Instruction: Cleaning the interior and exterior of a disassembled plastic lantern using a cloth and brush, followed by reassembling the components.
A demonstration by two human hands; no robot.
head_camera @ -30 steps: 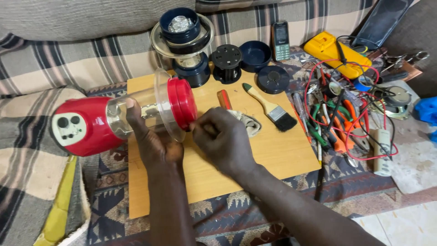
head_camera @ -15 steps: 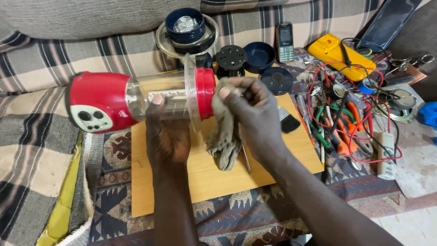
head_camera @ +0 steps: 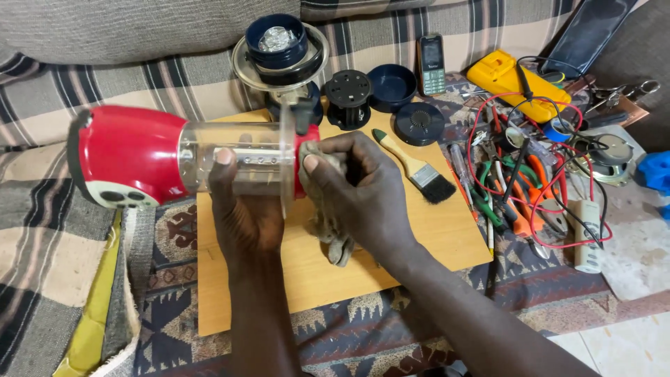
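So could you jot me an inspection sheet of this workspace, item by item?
Surface: wooden board on a patterned rug.
Job's things: red lantern with a clear tube, held sideways; grey cloth against its red end.
Clutter: paintbrush, black round parts, pliers, phone, yellow meter.
Hands: left hand grips the tube; right hand holds the cloth.
Cables: red and black leads, tangled.
Surroundings: striped cushions.

We see a striped sofa (head_camera: 105, 42) behind, a patterned rug (head_camera: 391, 335) underneath, pale floor tiles (head_camera: 628, 342) at the lower right, all in soft, even light
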